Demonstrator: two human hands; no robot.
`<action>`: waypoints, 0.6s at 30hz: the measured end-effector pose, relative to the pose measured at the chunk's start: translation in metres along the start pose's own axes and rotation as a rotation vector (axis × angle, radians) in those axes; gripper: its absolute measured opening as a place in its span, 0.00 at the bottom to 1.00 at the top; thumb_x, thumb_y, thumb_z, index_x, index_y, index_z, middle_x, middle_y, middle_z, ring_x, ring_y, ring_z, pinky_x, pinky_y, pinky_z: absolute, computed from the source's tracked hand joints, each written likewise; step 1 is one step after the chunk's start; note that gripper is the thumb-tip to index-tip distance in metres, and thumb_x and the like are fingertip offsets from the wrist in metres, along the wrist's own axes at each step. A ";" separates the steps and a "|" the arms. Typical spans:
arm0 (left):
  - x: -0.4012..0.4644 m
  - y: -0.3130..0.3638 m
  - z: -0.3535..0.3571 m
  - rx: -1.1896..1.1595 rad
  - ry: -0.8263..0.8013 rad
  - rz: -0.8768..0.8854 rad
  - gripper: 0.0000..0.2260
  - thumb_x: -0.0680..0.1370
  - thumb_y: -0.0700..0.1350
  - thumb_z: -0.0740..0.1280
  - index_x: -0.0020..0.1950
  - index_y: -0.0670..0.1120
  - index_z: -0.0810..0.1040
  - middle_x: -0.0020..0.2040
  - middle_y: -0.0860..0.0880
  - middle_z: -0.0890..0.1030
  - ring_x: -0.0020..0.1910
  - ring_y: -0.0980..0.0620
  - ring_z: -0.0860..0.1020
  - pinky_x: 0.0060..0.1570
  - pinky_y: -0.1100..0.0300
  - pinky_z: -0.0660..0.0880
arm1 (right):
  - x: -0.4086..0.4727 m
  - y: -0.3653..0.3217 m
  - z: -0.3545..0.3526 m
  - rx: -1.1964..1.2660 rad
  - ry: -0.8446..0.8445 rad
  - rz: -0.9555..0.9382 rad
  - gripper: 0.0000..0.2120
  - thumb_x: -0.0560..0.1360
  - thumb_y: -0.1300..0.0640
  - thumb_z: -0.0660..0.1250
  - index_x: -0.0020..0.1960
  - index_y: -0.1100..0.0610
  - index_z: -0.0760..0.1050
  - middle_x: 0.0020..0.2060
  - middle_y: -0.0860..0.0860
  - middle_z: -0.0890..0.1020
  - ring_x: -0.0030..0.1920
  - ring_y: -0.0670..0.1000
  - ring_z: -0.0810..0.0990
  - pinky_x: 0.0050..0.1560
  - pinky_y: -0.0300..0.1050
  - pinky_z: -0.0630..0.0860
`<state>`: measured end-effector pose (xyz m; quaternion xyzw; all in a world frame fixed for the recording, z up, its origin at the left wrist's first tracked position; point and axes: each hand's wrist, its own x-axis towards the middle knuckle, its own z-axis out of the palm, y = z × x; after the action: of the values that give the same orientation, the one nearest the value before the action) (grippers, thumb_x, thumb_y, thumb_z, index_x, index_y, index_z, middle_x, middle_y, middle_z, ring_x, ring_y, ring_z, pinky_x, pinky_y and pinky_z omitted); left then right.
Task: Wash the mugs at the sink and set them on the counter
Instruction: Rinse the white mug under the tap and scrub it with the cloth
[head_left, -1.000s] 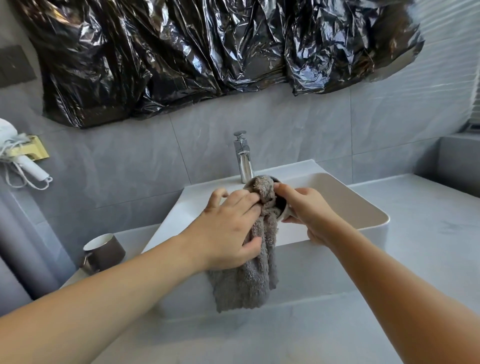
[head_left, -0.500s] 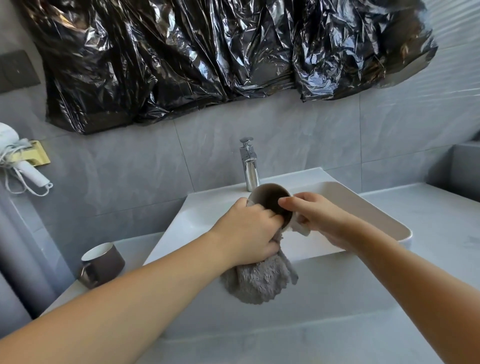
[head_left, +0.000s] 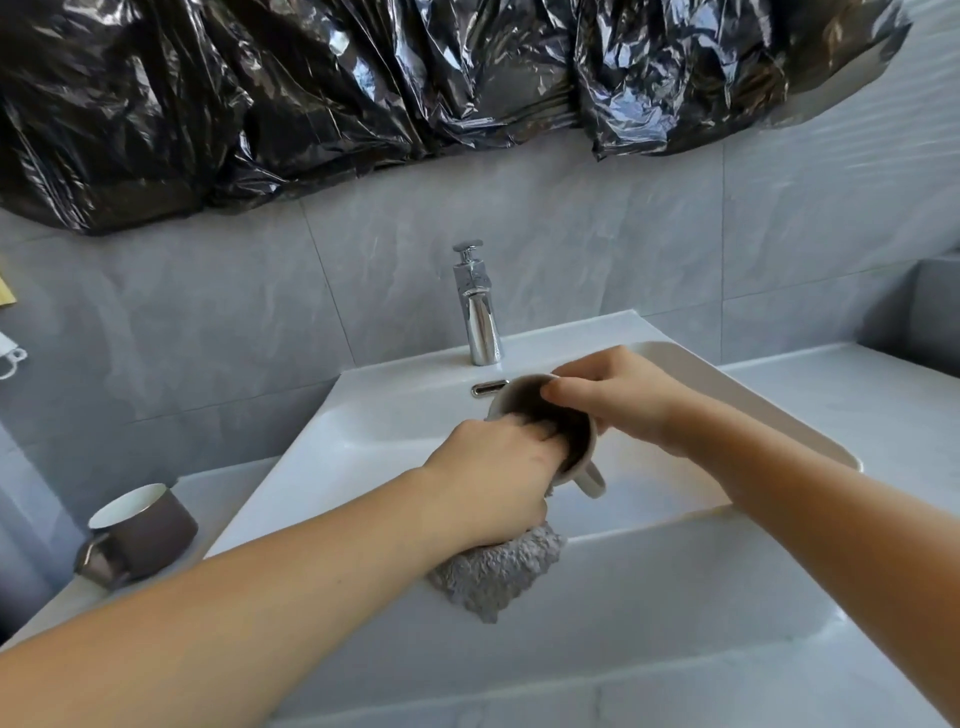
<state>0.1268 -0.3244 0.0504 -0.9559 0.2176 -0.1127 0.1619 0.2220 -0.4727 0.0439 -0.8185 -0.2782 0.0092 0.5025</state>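
Brown, a second mug (head_left: 143, 525) stands on the counter's (head_left: 857, 395) left edge; no writing shows. My left hand (head_left: 493, 478) clutches a grey cloth (head_left: 498, 574), fingers pushed inside the mug (head_left: 561, 431) that my right hand (head_left: 618, 395) pinches by its rim over the sink (head_left: 363, 415).

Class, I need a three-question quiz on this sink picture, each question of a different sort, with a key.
1. True or false: water is running from the faucet.
2. Which hand grips the rim of the mug held over the sink? A) left hand B) right hand
3. Fill in: the left hand pushes a grey ___ into the mug.

Key
1. False; no stream shows.
2. B; its fingers curl over the rim.
3. Cloth; its tail hangs below the hand. A second, brown mug stands on the counter, left of the sink.
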 end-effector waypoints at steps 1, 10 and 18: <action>0.003 0.002 0.000 -0.034 -0.005 -0.004 0.17 0.76 0.44 0.65 0.63 0.51 0.67 0.63 0.54 0.73 0.61 0.49 0.71 0.39 0.56 0.63 | 0.000 0.002 -0.002 -0.008 0.024 -0.007 0.32 0.59 0.36 0.65 0.42 0.66 0.76 0.32 0.54 0.72 0.35 0.52 0.70 0.40 0.50 0.69; 0.012 0.016 -0.011 -0.182 0.021 -0.044 0.06 0.73 0.43 0.64 0.41 0.53 0.68 0.47 0.55 0.76 0.52 0.49 0.73 0.32 0.58 0.61 | -0.005 0.012 -0.017 0.063 0.095 0.029 0.33 0.59 0.36 0.67 0.44 0.66 0.79 0.33 0.54 0.75 0.36 0.51 0.72 0.41 0.49 0.69; 0.017 0.022 -0.015 -0.035 -0.082 -0.039 0.14 0.76 0.44 0.64 0.61 0.52 0.70 0.61 0.53 0.74 0.58 0.46 0.75 0.39 0.55 0.66 | -0.010 0.010 -0.016 0.118 0.065 0.044 0.34 0.60 0.37 0.69 0.45 0.69 0.78 0.34 0.55 0.75 0.36 0.52 0.72 0.41 0.49 0.69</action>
<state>0.1289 -0.3550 0.0585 -0.9666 0.1938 -0.0726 0.1515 0.2225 -0.4938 0.0409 -0.7932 -0.2429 0.0101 0.5584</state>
